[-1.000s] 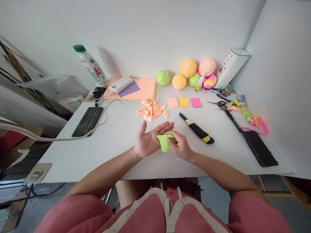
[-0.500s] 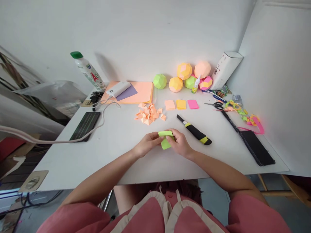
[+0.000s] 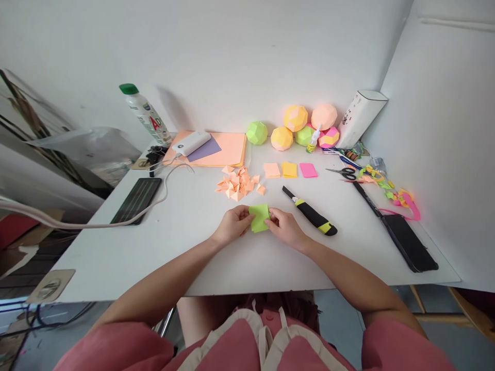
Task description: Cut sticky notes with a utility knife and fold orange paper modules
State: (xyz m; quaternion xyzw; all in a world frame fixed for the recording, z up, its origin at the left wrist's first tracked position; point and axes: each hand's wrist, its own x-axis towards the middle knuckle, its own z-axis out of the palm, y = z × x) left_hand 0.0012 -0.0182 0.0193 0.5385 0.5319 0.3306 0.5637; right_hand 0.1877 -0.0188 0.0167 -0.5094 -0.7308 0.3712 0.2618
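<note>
Green paper (image 3: 259,218), between both hands' fingers (image 3: 245,221)

I get a plain lime green off the paper square (image 3: 259,218) mid-frame, with pale peach on the folded pieces (image 3: 236,184) above it. Upper centre, I see one solid light-green ball (image 3: 257,133), one plain peach ball (image 3: 324,116), and a hot-pink ball (image 3: 329,137) crossed by a yellow band. Right of centre, my view gives me a black cutter (image 3: 312,214) with yellow-green bands. Upper left, I make out a white bottle (image 3: 149,116) with a green cap and red lettering, and a muted purple sheet (image 3: 207,148) over peach paper (image 3: 231,147).
</note>
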